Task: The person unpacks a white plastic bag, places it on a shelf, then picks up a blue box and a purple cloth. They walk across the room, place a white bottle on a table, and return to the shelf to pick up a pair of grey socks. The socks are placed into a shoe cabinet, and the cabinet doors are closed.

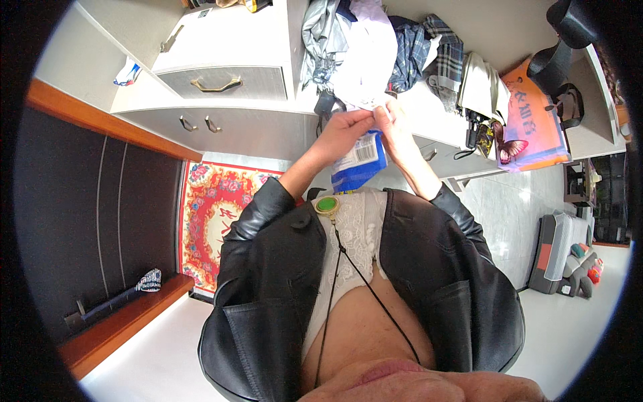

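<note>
My left hand [340, 134] and my right hand [398, 131] meet in front of me, thumbs and fingertips close together. Between them hangs a blue plastic packet [360, 162] with a white label and a barcode; the fingers pinch at its upper end. Just beyond the fingertips lies a bright white cloth or plastic item [365, 60], overexposed, and whether it joins the packet is hard to tell. Beside it are a crumpled silver-grey fabric [324, 32], perhaps a folded umbrella, and a blue checked fabric [409, 55]. A black handle end [325, 103] shows left of the hands.
A cabinet with a drawer [223, 83] and lower doors [241, 131] stands ahead. Further right lie a beige folded umbrella [479, 83], an orange bag [532, 115] with writing and a butterfly ornament [510, 145]. A dark door [100, 211] and a red floral mat [221, 221] are leftward.
</note>
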